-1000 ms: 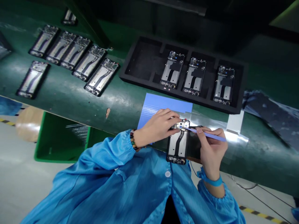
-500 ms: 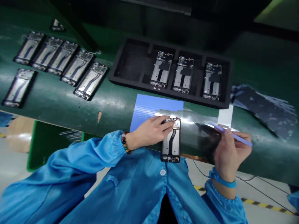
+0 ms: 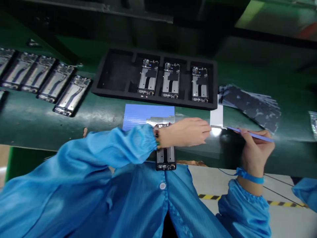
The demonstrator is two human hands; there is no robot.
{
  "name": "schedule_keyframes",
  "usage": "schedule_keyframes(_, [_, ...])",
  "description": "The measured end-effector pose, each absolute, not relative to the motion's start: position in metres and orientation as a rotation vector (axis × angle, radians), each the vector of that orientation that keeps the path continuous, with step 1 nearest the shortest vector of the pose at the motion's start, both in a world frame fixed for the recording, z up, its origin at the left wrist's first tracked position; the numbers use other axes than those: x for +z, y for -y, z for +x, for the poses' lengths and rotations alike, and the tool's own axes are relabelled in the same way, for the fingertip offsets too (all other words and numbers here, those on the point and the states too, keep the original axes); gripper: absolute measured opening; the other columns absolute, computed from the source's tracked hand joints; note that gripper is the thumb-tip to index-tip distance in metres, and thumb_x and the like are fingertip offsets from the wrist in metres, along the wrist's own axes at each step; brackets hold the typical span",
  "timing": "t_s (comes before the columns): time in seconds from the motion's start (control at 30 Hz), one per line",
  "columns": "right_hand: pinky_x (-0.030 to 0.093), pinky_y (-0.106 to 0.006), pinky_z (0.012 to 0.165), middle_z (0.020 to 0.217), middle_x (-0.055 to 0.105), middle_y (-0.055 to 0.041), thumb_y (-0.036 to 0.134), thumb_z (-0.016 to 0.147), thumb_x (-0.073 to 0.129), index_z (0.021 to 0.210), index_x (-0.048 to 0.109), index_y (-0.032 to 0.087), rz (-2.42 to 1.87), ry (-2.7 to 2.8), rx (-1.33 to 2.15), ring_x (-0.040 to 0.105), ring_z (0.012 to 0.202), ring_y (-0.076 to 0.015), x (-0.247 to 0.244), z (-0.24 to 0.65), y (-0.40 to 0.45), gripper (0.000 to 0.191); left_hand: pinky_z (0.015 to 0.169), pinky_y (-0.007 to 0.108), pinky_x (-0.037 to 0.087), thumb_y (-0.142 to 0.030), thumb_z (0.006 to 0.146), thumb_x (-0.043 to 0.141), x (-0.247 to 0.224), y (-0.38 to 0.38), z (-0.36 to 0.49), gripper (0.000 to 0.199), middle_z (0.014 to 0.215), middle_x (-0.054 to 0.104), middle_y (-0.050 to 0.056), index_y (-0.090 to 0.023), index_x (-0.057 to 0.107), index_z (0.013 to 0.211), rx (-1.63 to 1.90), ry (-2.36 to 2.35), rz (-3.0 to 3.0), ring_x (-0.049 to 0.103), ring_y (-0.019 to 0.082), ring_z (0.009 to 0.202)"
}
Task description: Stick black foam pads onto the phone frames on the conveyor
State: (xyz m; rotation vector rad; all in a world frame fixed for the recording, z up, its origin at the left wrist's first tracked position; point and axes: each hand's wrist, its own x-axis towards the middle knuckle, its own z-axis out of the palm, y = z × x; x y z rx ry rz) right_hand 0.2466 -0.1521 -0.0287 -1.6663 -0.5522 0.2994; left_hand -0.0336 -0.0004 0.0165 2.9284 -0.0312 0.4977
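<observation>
My left hand reaches to the right above an opened phone, its fingers stretched out with nothing visible in them. Their tips are near a white strip and my right hand. The forearm and wrist cover the middle of the phone, which lies at the table's front edge with its battery bay and black ribbon cable showing. My right hand is closed on a slim purple stick-like tool, whose thin tip points left towards my left fingertips. Whether the tip touches anything is too small to tell.
A black foam tray behind holds three opened phones. A blue sheet and clear film lie before it. Right of the tray is a pile of dark film pieces. Several opened phones lie at the left on the green table.
My left hand has left the top of the phone and moved right, towards the purple tool's tip. My right hand still holds the tool, now tilted flatter. The view has shifted right.
</observation>
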Motion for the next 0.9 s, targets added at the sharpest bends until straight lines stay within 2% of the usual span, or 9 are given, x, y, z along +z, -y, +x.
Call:
schedule_keyframes(0.13, [0.067, -0.043, 0.103, 0.085, 0.080, -0.0027, 0.040, 0.060, 0.103, 0.083, 0.060, 0.024, -1.674, 0.576, 0.328, 0.082, 0.085, -0.0221, -0.032, 0.249, 0.152, 0.051, 0.106, 0.039, 0.053, -0.046, 0.113, 0.068, 0.004, -0.004, 0.020, 0.043, 0.144, 0.073, 0.019, -0.010, 0.074, 0.138, 0.315, -0.045, 2.947, 0.070, 0.030, 0.132])
schedule_keyframes(0.23, [0.066, -0.041, 0.101, 0.085, 0.080, -0.0023, 0.038, 0.063, 0.103, 0.082, 0.060, 0.025, -1.660, 0.593, 0.332, 0.082, 0.086, -0.0219, -0.032, 0.249, 0.152, 0.048, 0.102, 0.040, 0.049, -0.048, 0.116, 0.061, -0.002, -0.005, 0.028, 0.047, 0.148, 0.070, 0.019, -0.013, 0.071, 0.146, 0.264, -0.094, 2.962, 0.066, 0.032, 0.136])
schedule_keyframes(0.37, [0.066, -0.037, 0.089, 0.083, 0.080, -0.0048, 0.034, 0.061, 0.106, 0.077, 0.060, 0.025, -1.658, 0.578, 0.363, 0.081, 0.079, -0.0215, -0.030, 0.248, 0.152, 0.049, 0.099, 0.039, 0.046, -0.048, 0.117, 0.059, 0.000, -0.006, 0.024, 0.045, 0.145, 0.070, 0.016, -0.016, 0.071, 0.147, 0.192, -0.089, 2.965, 0.063, 0.031, 0.135])
schedule_keyframes(0.53, [0.066, -0.036, 0.088, 0.085, 0.081, -0.0046, 0.030, 0.063, 0.105, 0.078, 0.061, 0.024, -1.650, 0.572, 0.393, 0.082, 0.082, -0.0222, -0.032, 0.255, 0.150, 0.047, 0.099, 0.042, 0.044, -0.047, 0.117, 0.058, -0.002, -0.006, 0.028, 0.045, 0.147, 0.069, 0.016, -0.018, 0.070, 0.150, 0.210, -0.099, 2.959, 0.061, 0.033, 0.135])
schedule_keyframes(0.63, [0.067, -0.039, 0.091, 0.078, 0.076, -0.0024, 0.029, 0.062, 0.105, 0.075, 0.058, 0.025, -1.587, 0.530, 0.387, 0.081, 0.081, -0.0224, -0.032, 0.255, 0.150, 0.049, 0.105, 0.042, 0.045, -0.048, 0.118, 0.056, -0.005, -0.008, 0.030, 0.048, 0.154, 0.067, 0.016, -0.018, 0.068, 0.153, 0.207, -0.101, 2.940, 0.062, 0.033, 0.138])
schedule_keyframes(0.77, [0.067, -0.039, 0.093, 0.072, 0.073, 0.0004, 0.028, 0.059, 0.104, 0.072, 0.059, 0.024, -1.483, 0.490, 0.368, 0.079, 0.076, -0.0207, -0.020, 0.230, 0.156, 0.047, 0.126, 0.044, 0.041, -0.050, 0.119, 0.054, 0.004, -0.012, -0.004, 0.051, 0.163, 0.064, 0.016, -0.016, 0.064, 0.156, 0.263, -0.103, 2.917, 0.062, 0.031, 0.145])
schedule_keyframes(0.83, [0.067, -0.039, 0.096, 0.076, 0.076, -0.0018, 0.025, 0.060, 0.103, 0.074, 0.061, 0.023, -1.496, 0.502, 0.345, 0.079, 0.078, -0.0206, -0.014, 0.216, 0.160, 0.044, 0.132, 0.044, 0.039, -0.047, 0.120, 0.052, 0.012, -0.013, -0.036, 0.047, 0.161, 0.066, 0.016, -0.015, 0.068, 0.150, 0.326, -0.152, 2.902, 0.062, 0.029, 0.148])
schedule_keyframes(0.9, [0.067, -0.041, 0.097, 0.076, 0.075, -0.0017, 0.025, 0.061, 0.101, 0.075, 0.062, 0.023, -1.521, 0.511, 0.293, 0.079, 0.079, -0.0213, -0.011, 0.211, 0.162, 0.042, 0.131, 0.043, 0.042, -0.043, 0.120, 0.053, 0.020, -0.012, -0.064, 0.040, 0.155, 0.069, 0.015, -0.014, 0.072, 0.139, 0.348, -0.205, 2.890, 0.064, 0.028, 0.145])
